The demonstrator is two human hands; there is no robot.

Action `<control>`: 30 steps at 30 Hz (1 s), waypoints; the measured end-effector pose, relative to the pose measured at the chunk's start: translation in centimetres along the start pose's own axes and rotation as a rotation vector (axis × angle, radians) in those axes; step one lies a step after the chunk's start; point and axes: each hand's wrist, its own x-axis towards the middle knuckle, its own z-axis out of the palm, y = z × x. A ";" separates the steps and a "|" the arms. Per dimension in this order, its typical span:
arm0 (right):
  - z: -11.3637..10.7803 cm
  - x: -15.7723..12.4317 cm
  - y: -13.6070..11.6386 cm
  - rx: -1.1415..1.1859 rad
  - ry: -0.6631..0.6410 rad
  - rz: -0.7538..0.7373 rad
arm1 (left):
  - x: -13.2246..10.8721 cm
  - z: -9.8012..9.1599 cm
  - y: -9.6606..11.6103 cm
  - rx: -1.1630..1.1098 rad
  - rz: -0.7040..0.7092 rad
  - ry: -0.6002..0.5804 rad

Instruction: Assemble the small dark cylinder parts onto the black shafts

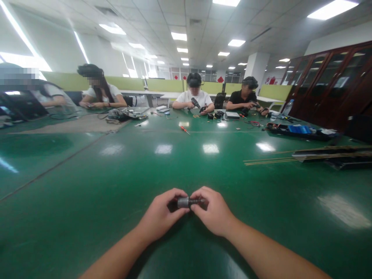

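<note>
Between my two hands, low over the green tabletop, a small grey metal cylinder point(183, 202) lies sideways with a dark, ridged shaft point(197, 201) sticking out to the right. It resembles a small motor or rotor, but its exact kind is not clear. My left hand point(159, 214) is closed around the cylinder, thumb below and fingers above. At the shaft, my right hand point(216, 212) is closed, with its thumb and fingertips near the point where shaft and cylinder meet. The fingers partly hide both ends.
The green table point(130, 174) stretches far forward. An orange screwdriver point(184, 130) lies ahead. Thin brass-coloured rods point(270, 159) and a black tray of parts point(302, 131) are at the right. Across the table several people work, one holding a power drill point(195, 102). Opened electronics point(124, 115) lie at left.
</note>
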 end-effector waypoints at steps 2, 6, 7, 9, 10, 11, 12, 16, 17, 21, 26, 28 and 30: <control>0.0 0.0 0.1 0.009 -0.005 0.017 | 0.0 0.1 -0.1 0.003 0.003 -0.004; 0.0 0.1 0.2 0.022 -0.010 0.036 | -0.1 0.2 -0.4 0.013 0.003 -0.005; 0.0 0.2 0.2 0.019 -0.011 0.040 | -0.1 0.2 -0.5 0.016 0.001 -0.006; 0.0 0.2 0.2 0.012 -0.014 0.042 | -0.1 0.3 -0.4 0.020 -0.001 -0.010; 0.0 0.2 0.2 0.011 -0.016 0.042 | -0.1 0.3 -0.4 0.021 -0.001 -0.010; 0.0 0.2 0.2 0.013 -0.020 0.042 | -0.1 0.3 -0.3 0.023 0.001 -0.010; 0.0 0.1 0.2 0.015 -0.023 0.043 | -0.1 0.3 -0.2 0.025 0.003 -0.009; 0.1 0.1 0.3 0.019 -0.027 0.056 | -0.1 0.2 -0.1 0.035 0.012 -0.006; 0.1 0.0 0.3 0.017 -0.027 0.057 | -0.1 0.2 -0.1 0.038 0.012 -0.006; 0.0 0.1 0.2 0.016 -0.030 0.065 | -0.1 0.2 -0.4 0.037 0.017 -0.002; -0.1 0.2 0.0 0.025 -0.027 0.068 | -0.1 0.2 -0.3 0.018 0.022 -0.005; -0.1 0.2 0.0 0.024 -0.028 0.062 | -0.1 0.2 -0.2 0.016 0.015 -0.011; -0.1 0.2 0.0 0.023 -0.027 0.058 | -0.1 0.2 -0.1 0.017 0.011 -0.015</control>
